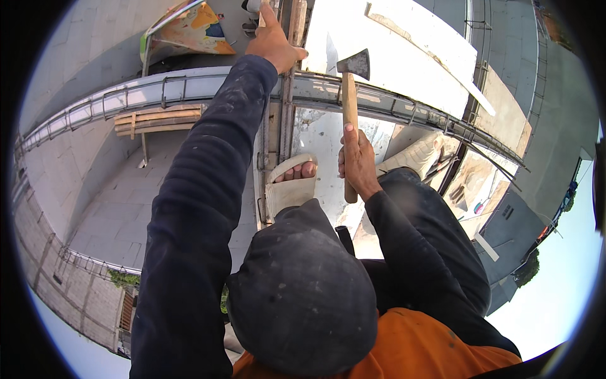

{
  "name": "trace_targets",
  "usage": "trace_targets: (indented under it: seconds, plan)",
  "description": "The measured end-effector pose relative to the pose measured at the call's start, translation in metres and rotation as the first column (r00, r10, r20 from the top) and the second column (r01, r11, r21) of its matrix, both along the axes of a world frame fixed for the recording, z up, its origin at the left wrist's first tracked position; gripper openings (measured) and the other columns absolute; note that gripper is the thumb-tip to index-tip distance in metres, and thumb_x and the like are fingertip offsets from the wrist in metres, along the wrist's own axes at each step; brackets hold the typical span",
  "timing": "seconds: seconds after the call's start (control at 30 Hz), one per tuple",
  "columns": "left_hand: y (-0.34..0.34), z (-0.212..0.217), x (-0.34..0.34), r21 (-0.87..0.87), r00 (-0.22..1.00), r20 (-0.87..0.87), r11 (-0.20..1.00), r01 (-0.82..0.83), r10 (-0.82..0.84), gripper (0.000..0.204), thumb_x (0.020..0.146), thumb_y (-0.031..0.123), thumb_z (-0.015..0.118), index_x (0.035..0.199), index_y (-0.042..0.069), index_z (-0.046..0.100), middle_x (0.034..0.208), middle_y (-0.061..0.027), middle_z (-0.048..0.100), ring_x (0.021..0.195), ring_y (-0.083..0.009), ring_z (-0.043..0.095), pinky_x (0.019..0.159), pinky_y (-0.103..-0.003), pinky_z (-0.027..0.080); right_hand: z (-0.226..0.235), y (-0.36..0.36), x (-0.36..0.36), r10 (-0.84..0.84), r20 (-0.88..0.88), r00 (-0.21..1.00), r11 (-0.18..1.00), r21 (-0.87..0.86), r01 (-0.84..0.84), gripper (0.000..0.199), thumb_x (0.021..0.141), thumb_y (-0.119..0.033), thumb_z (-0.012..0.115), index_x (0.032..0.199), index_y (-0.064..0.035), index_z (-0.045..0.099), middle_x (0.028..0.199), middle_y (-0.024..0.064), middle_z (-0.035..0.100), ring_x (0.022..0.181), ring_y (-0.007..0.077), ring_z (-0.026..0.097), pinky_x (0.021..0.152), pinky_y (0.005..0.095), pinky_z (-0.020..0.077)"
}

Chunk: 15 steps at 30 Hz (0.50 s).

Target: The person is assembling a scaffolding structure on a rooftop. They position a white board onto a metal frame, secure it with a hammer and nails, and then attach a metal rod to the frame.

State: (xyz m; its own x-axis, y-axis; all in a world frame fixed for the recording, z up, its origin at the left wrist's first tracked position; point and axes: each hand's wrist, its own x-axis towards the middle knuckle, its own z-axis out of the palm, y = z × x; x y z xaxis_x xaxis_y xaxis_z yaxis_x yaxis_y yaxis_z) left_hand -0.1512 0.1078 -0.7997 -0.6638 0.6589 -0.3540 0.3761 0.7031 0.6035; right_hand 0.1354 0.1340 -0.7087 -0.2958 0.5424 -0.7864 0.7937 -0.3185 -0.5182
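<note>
In my right hand (358, 159) is a hatchet (350, 104) with a pale wooden handle. My fingers wrap round the lower part of that handle, and the dark metal head points away from me. My left arm reaches far forward in a dark sleeve. My left hand (274, 44) is open over the long wooden post (295, 28), its index finger stretched out and its thumb apart. Its other fingers are mostly hidden. Whether it touches the post I cannot tell.
A rebar frame (398, 104) crosses ahead of me. White boards (404, 50) lie beyond it on the right, with a narrow wooden strip (435, 54) on top. My sandalled foot (293, 180) stands by the post. A bundle of wood (158, 120) lies left; a paved floor (107, 208) shows below.
</note>
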Motion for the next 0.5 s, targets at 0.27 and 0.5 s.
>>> trace_targets:
  seconds: [0.27, 0.5]
  plan:
    - [-0.005, 0.0, -0.004, 0.001, 0.995, 0.101, 1.0, 0.026, -0.026, 0.134, 0.081, 0.041, 0.086, 0.162, -0.011, -0.007, 0.141, -0.0423, 0.054, 0.128, -0.0507, 0.061, 0.111, -0.043, 0.049, 0.043, 0.01, -0.022, -0.022, -0.379, 0.925, 0.958, 0.258, 0.129, 0.061, 0.107, -0.067, 0.045, 0.099, -0.0065, 0.051, 0.063, 0.0008, 0.05, 0.051, 0.0097, 0.051, 0.047, 0.0277, 0.0423]
    - [0.001, 0.004, -0.001, 0.007, 0.997, 0.067, 1.0, 0.028, -0.028, 0.133, 0.081, 0.039, 0.086, 0.163, -0.009, -0.007, 0.144, -0.0429, 0.051, 0.13, -0.0519, 0.06, 0.113, -0.044, 0.048, -0.001, -0.008, -0.002, -0.064, 0.004, 0.998, 0.998, 0.013, 0.064, 0.068, 0.107, -0.069, 0.043, 0.103, -0.0022, 0.054, 0.064, 0.0031, 0.051, 0.048, 0.0123, 0.052, 0.043, 0.03, 0.0457]
